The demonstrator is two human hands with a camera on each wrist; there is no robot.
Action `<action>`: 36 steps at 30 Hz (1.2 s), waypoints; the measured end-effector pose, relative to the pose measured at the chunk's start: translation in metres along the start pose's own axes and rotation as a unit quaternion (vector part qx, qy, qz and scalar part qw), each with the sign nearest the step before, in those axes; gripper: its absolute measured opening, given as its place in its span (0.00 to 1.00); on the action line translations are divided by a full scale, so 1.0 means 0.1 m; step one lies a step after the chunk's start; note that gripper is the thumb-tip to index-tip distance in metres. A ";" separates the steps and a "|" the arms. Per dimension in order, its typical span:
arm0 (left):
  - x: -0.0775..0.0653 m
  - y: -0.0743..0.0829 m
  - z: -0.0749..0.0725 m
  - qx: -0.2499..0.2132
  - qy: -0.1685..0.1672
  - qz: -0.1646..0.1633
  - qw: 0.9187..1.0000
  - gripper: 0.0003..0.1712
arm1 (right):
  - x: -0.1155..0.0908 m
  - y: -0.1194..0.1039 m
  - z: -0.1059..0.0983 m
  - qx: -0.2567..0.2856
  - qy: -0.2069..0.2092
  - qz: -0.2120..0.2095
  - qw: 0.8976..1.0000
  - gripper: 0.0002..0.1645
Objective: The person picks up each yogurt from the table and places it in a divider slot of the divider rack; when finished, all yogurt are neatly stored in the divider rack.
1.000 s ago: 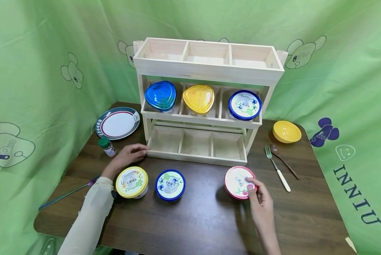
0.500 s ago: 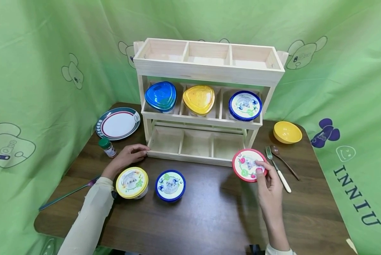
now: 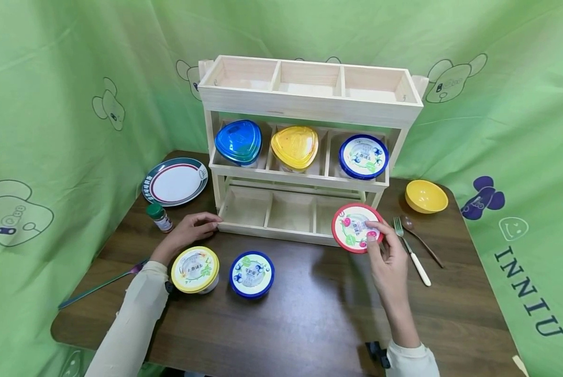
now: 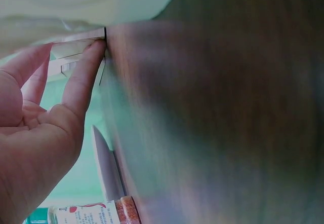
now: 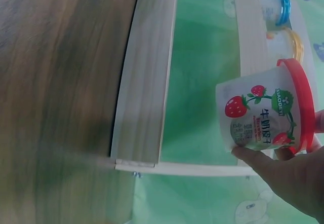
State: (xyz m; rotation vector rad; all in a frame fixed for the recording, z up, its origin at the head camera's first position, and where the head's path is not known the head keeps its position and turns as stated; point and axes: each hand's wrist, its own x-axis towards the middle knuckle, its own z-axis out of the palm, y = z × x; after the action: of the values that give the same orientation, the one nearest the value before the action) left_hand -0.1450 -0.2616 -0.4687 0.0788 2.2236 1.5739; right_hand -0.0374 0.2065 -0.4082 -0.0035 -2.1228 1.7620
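Observation:
My right hand [image 3: 388, 256] grips a tub with a red lid [image 3: 357, 228], held up in front of the rack's bottom right compartment. In the right wrist view the tub [image 5: 258, 110] shows strawberries on its side, with thumb and fingers round it. My left hand [image 3: 191, 230] rests its fingertips on the front left corner of the wooden rack [image 3: 309, 107]; the left wrist view shows the fingers [image 4: 83, 77] at that edge. Nearer me on the table stand a yellow-lidded tub [image 3: 195, 269] and a blue-lidded tub [image 3: 252, 274].
On the middle tier sit a blue container [image 3: 239, 142], a yellow container [image 3: 294, 147] and another blue-lidded tub [image 3: 363, 156]. A plate [image 3: 175, 181] and a green-capped jar [image 3: 159, 217] stand left. A yellow bowl [image 3: 426, 197], fork [image 3: 412, 252] and spoon [image 3: 422, 242] lie right.
My right hand has lifted the red-lidded tub off the table and carried it away from me to the rack's bottom right. The left hand has stayed at the rack's corner.

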 end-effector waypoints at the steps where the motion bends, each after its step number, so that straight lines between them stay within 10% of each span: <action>1: 0.00 0.00 0.00 0.000 0.000 0.000 1.000 0.23 | 0.01 0.00 0.02 0.008 -0.005 -0.003 1.000 0.19; 36: 0.00 0.00 -0.02 -0.009 -0.009 0.002 1.000 0.23 | 0.21 -0.15 0.93 0.126 -0.168 -0.024 0.977 0.18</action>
State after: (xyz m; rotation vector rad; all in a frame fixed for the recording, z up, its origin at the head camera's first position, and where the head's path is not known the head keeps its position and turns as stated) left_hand -0.1454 -0.2632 -0.4685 0.0919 2.1969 1.5899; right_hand -0.0804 0.1202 -0.4012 0.4390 -2.0742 2.1133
